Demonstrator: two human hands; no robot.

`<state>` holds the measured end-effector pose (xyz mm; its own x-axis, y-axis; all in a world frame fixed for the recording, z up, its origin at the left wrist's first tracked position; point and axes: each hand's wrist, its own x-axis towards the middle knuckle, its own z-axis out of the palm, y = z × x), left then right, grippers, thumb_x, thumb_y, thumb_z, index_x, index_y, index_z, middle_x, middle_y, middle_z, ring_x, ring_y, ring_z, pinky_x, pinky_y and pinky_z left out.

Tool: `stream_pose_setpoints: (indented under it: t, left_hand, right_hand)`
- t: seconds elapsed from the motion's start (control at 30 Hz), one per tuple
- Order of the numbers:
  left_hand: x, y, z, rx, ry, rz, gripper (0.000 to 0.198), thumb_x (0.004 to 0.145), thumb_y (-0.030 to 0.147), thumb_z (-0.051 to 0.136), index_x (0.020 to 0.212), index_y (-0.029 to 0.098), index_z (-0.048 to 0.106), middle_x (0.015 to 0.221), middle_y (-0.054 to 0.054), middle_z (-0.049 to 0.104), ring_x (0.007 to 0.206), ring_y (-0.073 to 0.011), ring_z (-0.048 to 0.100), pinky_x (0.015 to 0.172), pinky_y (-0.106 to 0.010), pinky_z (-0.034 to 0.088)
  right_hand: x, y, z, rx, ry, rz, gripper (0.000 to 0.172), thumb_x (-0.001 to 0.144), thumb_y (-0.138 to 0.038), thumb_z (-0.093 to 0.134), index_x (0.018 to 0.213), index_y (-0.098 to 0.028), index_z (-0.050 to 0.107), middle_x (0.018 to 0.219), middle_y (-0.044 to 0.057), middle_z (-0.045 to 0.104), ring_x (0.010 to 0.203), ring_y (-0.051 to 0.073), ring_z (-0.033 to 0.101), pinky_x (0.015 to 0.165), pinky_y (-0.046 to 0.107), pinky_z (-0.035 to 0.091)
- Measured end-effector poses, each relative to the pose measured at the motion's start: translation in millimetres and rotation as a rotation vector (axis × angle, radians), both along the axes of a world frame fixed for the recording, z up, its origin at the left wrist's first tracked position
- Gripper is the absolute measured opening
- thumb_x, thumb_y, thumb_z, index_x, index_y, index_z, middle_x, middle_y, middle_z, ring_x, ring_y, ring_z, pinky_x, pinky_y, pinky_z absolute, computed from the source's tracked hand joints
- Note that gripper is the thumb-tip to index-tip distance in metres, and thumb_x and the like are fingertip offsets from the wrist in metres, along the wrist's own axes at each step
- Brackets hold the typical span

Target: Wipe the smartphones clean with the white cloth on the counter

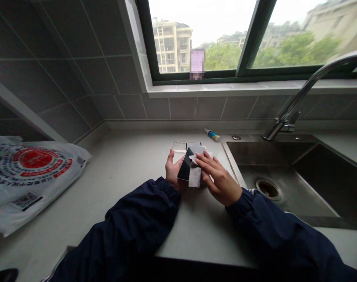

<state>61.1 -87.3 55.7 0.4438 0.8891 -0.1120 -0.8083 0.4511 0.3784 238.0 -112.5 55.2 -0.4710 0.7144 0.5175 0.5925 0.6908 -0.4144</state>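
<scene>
My left hand (173, 170) grips a black-screened smartphone (186, 163) by its edge, tilted above the counter. My right hand (217, 178) presses a small grey cloth (195, 174) against the phone's screen, with the fingers spread on top of it. Behind the phone lies a clear, flat piece of plastic (179, 147), perhaps a case or a screen protector. A small white-and-blue tube (212, 134) lies farther back, near the tiled wall.
A steel sink (272, 176) with a drain lies to the right, under a chrome faucet (287, 121). A printed white plastic bag (28, 176) lies on the pale counter (119, 176) at left. Tiled walls and a window stand behind.
</scene>
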Motion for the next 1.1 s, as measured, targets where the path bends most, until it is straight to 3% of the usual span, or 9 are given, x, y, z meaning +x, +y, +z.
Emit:
stream_pose_setpoints:
  t: [0.4, 0.67, 0.87, 1.1]
  left_hand:
    - [-3.9, 2.2, -1.5, -0.030, 0.018, -0.060, 0.096, 0.092, 0.080, 0.025, 0.150, 0.006, 0.048, 0.129, -0.025, 0.066, 0.117, -0.0387, 0.066, 0.104, -0.053, 0.049]
    - [-2.0, 1.4, -1.7, -0.026, 0.005, -0.109, 0.102, 0.090, 0.084, 0.022, 0.148, 0.005, 0.049, 0.123, -0.024, 0.068, 0.117, -0.0380, 0.066, 0.107, -0.052, 0.047]
    - [5.5, -3.8, 2.3, -0.029, 0.063, -0.051, 0.105, 0.091, 0.084, 0.021, 0.150, 0.001, 0.044, 0.120, -0.027, 0.069, 0.116, -0.0374, 0.067, 0.111, -0.050, 0.043]
    - [8.9, -4.2, 1.1, -0.024, 0.060, -0.079, 0.098, 0.092, 0.082, 0.025, 0.153, 0.006, 0.042, 0.125, -0.024, 0.068, 0.118, -0.0360, 0.067, 0.111, -0.051, 0.044]
  right_hand:
    - [-2.5, -6.8, 4.9, 0.069, -0.050, 0.190, 0.044, 0.102, -0.019, 0.047, 0.145, -0.020, 0.058, 0.152, 0.011, 0.058, 0.153, 0.028, 0.037, 0.124, 0.060, 0.032]
    - [-6.7, -7.5, 0.2, 0.109, -0.097, 0.196, 0.046, 0.099, -0.020, 0.053, 0.145, -0.019, 0.058, 0.149, 0.013, 0.061, 0.149, 0.030, 0.043, 0.121, 0.061, 0.037]
    - [-9.4, -8.5, -3.9, 0.171, -0.099, 0.193, 0.046, 0.097, -0.017, 0.055, 0.143, -0.015, 0.059, 0.146, 0.016, 0.062, 0.144, 0.033, 0.050, 0.117, 0.062, 0.042]
    - [-10.5, -9.9, -2.9, 0.170, -0.097, 0.167, 0.047, 0.097, -0.018, 0.055, 0.144, -0.014, 0.058, 0.147, 0.017, 0.061, 0.143, 0.032, 0.051, 0.117, 0.061, 0.044]
